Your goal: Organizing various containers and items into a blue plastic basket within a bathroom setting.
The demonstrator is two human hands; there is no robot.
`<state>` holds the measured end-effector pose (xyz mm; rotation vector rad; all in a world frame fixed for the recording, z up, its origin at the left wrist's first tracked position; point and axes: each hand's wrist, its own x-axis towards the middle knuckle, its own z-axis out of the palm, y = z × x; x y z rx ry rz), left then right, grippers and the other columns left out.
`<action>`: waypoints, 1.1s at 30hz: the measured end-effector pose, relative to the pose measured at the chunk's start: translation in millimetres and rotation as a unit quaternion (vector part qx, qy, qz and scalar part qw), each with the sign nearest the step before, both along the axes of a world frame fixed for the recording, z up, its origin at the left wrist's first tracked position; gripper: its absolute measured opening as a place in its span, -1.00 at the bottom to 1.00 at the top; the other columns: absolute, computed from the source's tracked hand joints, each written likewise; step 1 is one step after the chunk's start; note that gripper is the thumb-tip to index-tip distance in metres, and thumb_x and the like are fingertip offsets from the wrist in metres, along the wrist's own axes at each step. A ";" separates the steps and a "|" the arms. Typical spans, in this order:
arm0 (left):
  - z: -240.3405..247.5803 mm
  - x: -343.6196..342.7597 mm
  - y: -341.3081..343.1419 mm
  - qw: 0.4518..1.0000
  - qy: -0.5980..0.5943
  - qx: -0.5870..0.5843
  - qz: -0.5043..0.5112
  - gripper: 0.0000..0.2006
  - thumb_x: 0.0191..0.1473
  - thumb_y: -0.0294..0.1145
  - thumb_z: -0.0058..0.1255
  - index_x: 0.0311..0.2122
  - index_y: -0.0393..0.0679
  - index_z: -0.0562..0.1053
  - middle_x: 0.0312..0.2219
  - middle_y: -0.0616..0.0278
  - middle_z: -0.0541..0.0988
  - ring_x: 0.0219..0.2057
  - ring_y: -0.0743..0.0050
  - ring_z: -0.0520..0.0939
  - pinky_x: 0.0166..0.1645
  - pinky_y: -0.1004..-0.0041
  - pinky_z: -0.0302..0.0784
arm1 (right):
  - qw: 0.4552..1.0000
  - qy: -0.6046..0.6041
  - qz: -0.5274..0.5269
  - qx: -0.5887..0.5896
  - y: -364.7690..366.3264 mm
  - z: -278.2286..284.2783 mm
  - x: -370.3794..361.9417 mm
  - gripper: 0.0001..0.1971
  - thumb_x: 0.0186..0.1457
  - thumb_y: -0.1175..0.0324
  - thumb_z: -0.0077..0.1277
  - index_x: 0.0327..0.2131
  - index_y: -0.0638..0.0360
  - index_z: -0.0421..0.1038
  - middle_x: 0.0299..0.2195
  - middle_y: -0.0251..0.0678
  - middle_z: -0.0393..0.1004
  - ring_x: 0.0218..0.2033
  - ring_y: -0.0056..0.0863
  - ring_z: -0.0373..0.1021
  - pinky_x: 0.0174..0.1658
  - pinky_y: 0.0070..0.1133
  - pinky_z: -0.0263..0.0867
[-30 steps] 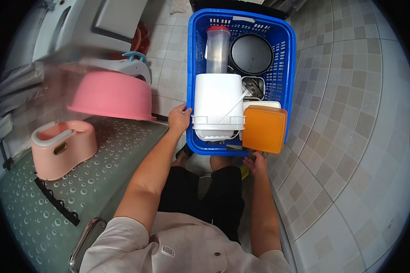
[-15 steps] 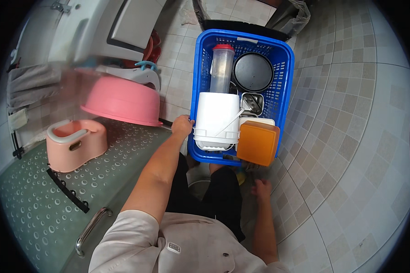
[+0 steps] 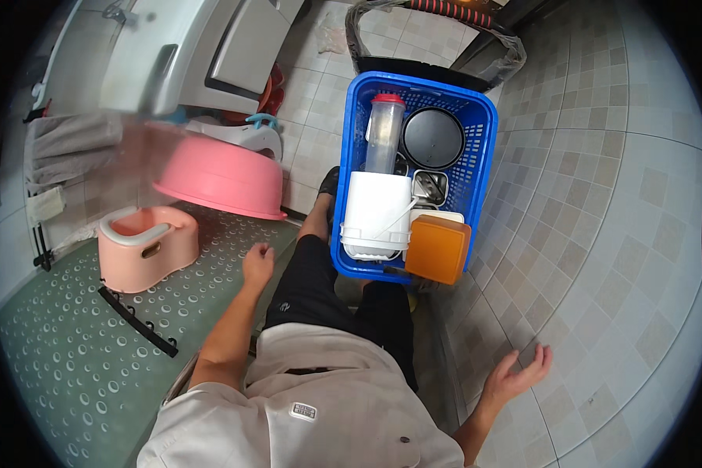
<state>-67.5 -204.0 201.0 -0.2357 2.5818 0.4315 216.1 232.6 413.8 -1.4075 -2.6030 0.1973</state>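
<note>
the blue plastic basket (image 3: 476, 164) sits on the tiled floor (image 3: 600, 234) right in front of my legs, its near rim just past my knees. packed inside are a white lidded bucket (image 3: 376, 214) with a thin wire handle at the near end, an orange square container (image 3: 438, 249) at the near right corner, a clear bottle with a red cap (image 3: 384, 132) at the far left, a round black lid (image 3: 433, 138) at the far right and a small metal piece (image 3: 429, 187) between them. i judge the load fairly heavy and top-weighted, the latticed walls stiff but a little springy, so the firm rolled rim on both long sides is the place to take hold.

neither hand touches it now. my left hand (image 3: 257, 265) hangs loosely curled, holding nothing, over the edge of the green bubble-pattern mat (image 3: 78, 366). my right hand (image 3: 515, 376) is low on the right, palm up, fingers spread, empty. a moment ago the left hand was on the basket's near left rim and the right was close under its near right corner; both have since come away, and the basket lies further from me.

to the left stand a pink potty (image 3: 144, 246) on the mat and an upturned pink basin (image 3: 218, 179) beyond it.
</note>
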 end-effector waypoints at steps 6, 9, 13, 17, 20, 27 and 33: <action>31.2 10.2 -48.7 0.997 -0.070 -0.038 0.007 -0.76 0.01 -0.28 0.07 -0.32 -0.25 0.55 -0.44 0.02 0.63 -0.35 0.14 0.66 -0.22 0.30 0.52 | 0.980 -0.075 0.005 0.183 -8.4 66.6 -0.3 -0.53 0.04 0.48 -0.01 0.07 0.36 0.28 0.17 0.05 0.14 0.22 -0.02 0.06 0.22 -0.21 0.00; 51.7 4.8 -61.4 0.997 -0.067 -0.029 0.011 -0.77 0.00 -0.29 0.08 -0.33 -0.25 0.55 -0.47 0.03 0.62 -0.40 0.19 0.65 -0.25 0.32 0.52 | 0.958 -0.120 -0.006 0.262 -7.6 94.4 -11.6 -0.52 0.05 0.43 0.00 0.09 0.34 0.27 0.18 0.03 0.15 0.22 -0.02 0.07 0.22 -0.20 0.01; 68.4 -18.0 -56.7 0.995 -0.074 -0.013 0.058 -0.77 0.02 -0.30 0.09 -0.29 -0.24 0.54 -0.43 0.00 0.63 -0.38 0.11 0.65 -0.22 0.31 0.52 | 0.893 -0.216 -0.038 0.392 10.9 130.7 -4.2 -0.40 0.12 0.13 0.00 0.18 0.20 0.21 0.22 0.03 0.11 0.22 0.05 0.06 0.18 -0.13 0.04; 45.7 -66.6 -48.5 0.996 -0.085 0.007 0.006 -0.80 0.01 -0.33 0.10 -0.31 -0.25 0.54 -0.47 0.03 0.62 -0.41 0.23 0.65 -0.25 0.35 0.51 | 0.800 -0.367 -0.114 0.461 13.4 152.2 3.3 -0.31 0.13 -0.09 -0.05 0.21 0.13 0.15 0.21 -0.02 0.14 0.15 0.06 0.17 0.01 -0.08 0.18; 26.1 -125.3 -26.1 0.993 -0.099 0.030 -0.056 -0.80 0.02 -0.35 0.10 -0.31 -0.26 0.54 -0.49 0.05 0.61 -0.43 0.28 0.64 -0.27 0.36 0.51 | 0.787 -0.404 -0.098 0.456 18.4 157.7 7.8 -0.18 0.06 -0.17 0.02 0.26 0.12 0.06 0.23 0.01 0.11 0.18 0.07 0.16 0.10 -0.09 0.17; -9.8 -220.4 14.8 0.980 -0.140 0.123 -0.072 -0.76 0.03 -0.31 0.06 -0.29 -0.29 0.54 -0.49 0.01 0.60 -0.45 0.23 0.63 -0.27 0.33 0.50 | 0.757 -0.503 -0.128 0.397 12.2 165.5 4.8 -0.08 -0.04 -0.03 0.20 0.28 0.19 -0.02 0.20 0.18 0.09 0.19 0.12 0.12 0.24 -0.13 0.06; -11.6 -239.5 -5.2 0.975 -0.194 0.046 -0.095 -0.70 0.00 -0.24 0.06 -0.27 -0.28 0.55 -0.44 -0.05 0.61 -0.36 0.14 0.65 -0.22 0.27 0.51 | 0.763 -0.507 -0.152 0.371 14.5 162.7 0.7 -0.10 -0.03 0.05 0.18 0.30 0.14 -0.05 0.17 0.19 0.12 0.19 0.12 0.11 0.24 -0.10 0.03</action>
